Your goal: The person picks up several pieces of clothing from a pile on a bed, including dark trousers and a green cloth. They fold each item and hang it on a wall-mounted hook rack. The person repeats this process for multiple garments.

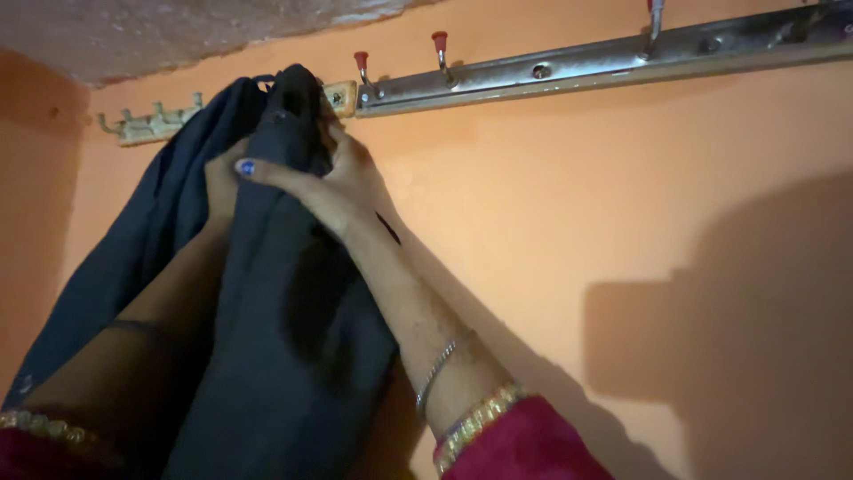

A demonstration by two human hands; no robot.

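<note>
My two hands are raised toward an orange wall (551, 213), both gripping a dark cloth garment (275, 338) that hangs from the upper left of the view. My right hand (333, 182) sits near the top of the garment, at about eleven o'clock from the centre of the view, with the thumb and fingers pressed together around a bunched fold of the fabric. The thumbnail is painted blue. My left hand (222, 182) is just beside it, toward nine o'clock, fingers curled into the same cloth; much of that hand is hidden by folds, so I cannot tell exactly how tightly it closes.

The garment's top reaches a cream-coloured hook rail (147, 124) fixed high on the wall at ten o'clock. Running from twelve o'clock toward two o'clock is a longer metal hook rail (604, 62) with red-tipped pegs (361, 60). The cloth drapes downward between my forearms to the bottom edge at seven o'clock.

My right wrist wears a thin silver bracelet (437, 366) and gold bangles (480, 418), meeting a dark red sleeve (533, 449) at six o'clock.
</note>
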